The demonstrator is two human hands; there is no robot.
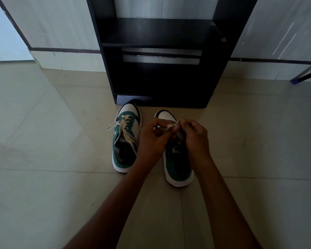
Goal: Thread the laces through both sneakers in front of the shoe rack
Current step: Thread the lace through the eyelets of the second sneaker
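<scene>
Two bare forearms rise from the bottom edge toward the centre of the frame, where the left hand (152, 139) and right hand (196, 139) meet above the right sneaker (178, 169). Both sets of fingers are pinched narrow on a pale lace (177, 125) between them (its far end is hidden by the hands). Just left stands the left sneaker (125, 139), its lace (121, 127) partly threaded and trailing loose. Beyond, at upper centre, the black shoe rack (162, 69) stands on the tiled floor (43, 141).
</scene>
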